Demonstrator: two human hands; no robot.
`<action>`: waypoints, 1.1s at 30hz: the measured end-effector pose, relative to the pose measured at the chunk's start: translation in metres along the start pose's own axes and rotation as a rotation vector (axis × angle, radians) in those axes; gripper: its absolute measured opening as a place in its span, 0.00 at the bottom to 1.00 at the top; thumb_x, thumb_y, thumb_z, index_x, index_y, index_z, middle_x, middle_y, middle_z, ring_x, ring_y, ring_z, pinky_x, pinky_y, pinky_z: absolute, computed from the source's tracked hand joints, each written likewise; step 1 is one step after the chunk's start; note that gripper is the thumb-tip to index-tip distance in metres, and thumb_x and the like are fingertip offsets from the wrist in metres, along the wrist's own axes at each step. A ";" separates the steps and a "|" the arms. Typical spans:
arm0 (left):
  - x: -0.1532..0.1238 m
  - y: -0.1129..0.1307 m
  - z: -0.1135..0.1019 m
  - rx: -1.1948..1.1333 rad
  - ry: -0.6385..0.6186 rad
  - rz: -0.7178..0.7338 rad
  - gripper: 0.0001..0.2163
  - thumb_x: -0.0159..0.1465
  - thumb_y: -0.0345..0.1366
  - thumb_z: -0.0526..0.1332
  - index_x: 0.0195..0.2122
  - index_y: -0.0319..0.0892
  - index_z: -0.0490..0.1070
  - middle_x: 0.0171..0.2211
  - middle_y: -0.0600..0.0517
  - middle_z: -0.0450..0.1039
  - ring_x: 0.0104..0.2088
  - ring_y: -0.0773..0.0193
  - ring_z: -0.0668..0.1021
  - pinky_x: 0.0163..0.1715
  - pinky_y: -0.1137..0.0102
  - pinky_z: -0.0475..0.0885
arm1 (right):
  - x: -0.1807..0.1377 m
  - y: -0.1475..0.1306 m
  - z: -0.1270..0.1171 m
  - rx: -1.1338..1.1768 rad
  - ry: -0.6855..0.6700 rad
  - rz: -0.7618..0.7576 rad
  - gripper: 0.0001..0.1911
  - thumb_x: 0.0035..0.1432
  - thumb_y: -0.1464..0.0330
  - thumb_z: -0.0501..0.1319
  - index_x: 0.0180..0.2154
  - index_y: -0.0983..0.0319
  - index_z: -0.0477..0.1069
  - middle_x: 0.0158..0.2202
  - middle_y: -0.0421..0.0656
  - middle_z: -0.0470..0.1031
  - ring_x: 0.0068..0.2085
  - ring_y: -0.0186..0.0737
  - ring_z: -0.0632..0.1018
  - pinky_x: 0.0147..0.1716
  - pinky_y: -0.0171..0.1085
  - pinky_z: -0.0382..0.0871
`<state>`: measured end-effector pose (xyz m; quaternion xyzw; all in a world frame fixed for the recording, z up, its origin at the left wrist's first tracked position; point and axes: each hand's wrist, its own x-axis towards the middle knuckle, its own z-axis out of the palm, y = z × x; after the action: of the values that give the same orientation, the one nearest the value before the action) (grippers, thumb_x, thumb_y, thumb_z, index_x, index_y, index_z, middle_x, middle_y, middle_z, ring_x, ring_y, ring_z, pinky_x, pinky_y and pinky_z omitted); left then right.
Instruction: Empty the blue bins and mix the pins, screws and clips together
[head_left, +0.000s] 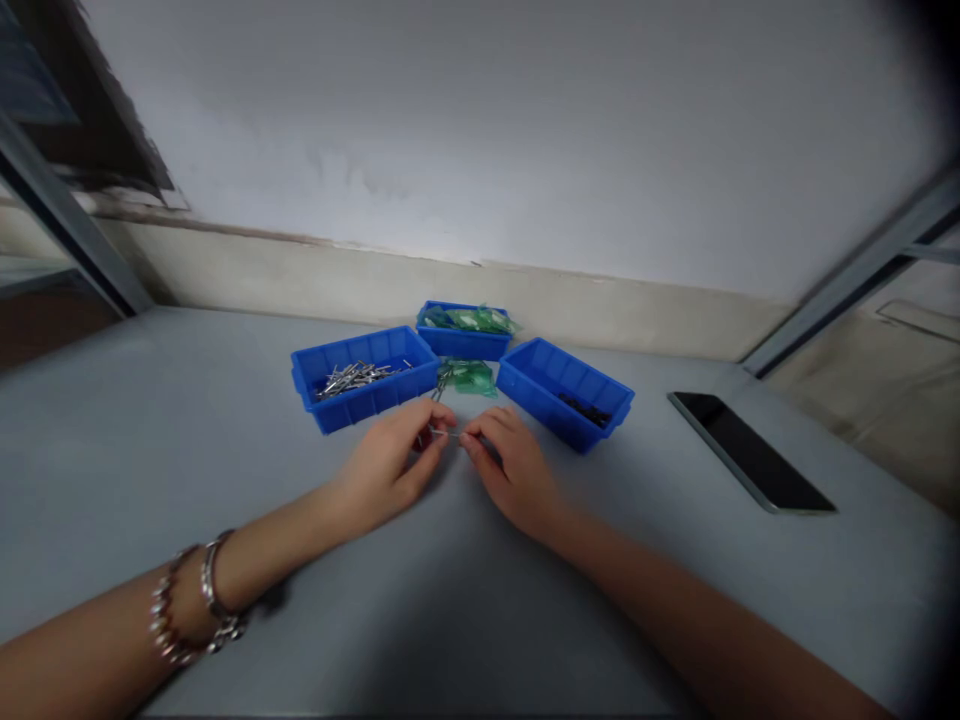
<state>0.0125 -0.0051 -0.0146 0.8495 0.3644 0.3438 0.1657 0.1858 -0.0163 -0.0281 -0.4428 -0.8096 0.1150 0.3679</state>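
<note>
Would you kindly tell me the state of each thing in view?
left hand: pinching one end of the thin metal pin
right hand: pinching the pin's other end
left bin: holds metal pins
back bin: heaped with green bags
right bin: few dark parts inside
phone: flat, screen dark

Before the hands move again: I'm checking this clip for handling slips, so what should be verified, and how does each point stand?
1. Metal pin pinched at both ends, by left hand and right hand: ok.
2. Anything fitted on the pin: cannot tell, too small.
3. Left blue bin upright, with silvery pins inside: ok.
4. Right blue bin upright, with small dark parts inside: ok; their kind, cannot tell.
5. Green bag lying on the table beyond the hands, not touching them: ok.
6. Phone flat, well off to the right of both hands: ok.
</note>
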 end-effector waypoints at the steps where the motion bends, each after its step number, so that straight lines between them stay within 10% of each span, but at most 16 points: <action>1: 0.000 -0.001 0.000 -0.004 -0.011 0.002 0.06 0.64 0.32 0.52 0.41 0.41 0.64 0.33 0.53 0.70 0.31 0.68 0.73 0.32 0.73 0.69 | 0.001 0.000 0.000 0.026 0.016 0.001 0.10 0.62 0.70 0.49 0.28 0.60 0.63 0.29 0.42 0.68 0.36 0.39 0.68 0.37 0.40 0.62; 33: 0.002 0.002 -0.004 0.077 0.056 -0.031 0.06 0.64 0.35 0.53 0.35 0.40 0.67 0.29 0.54 0.69 0.26 0.69 0.70 0.27 0.74 0.66 | 0.002 -0.004 -0.003 0.125 0.072 0.008 0.12 0.61 0.67 0.49 0.26 0.60 0.60 0.25 0.39 0.64 0.30 0.35 0.67 0.32 0.36 0.60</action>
<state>0.0116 -0.0050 -0.0104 0.8396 0.3949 0.3505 0.1278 0.1851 -0.0175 -0.0232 -0.4260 -0.7852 0.1512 0.4231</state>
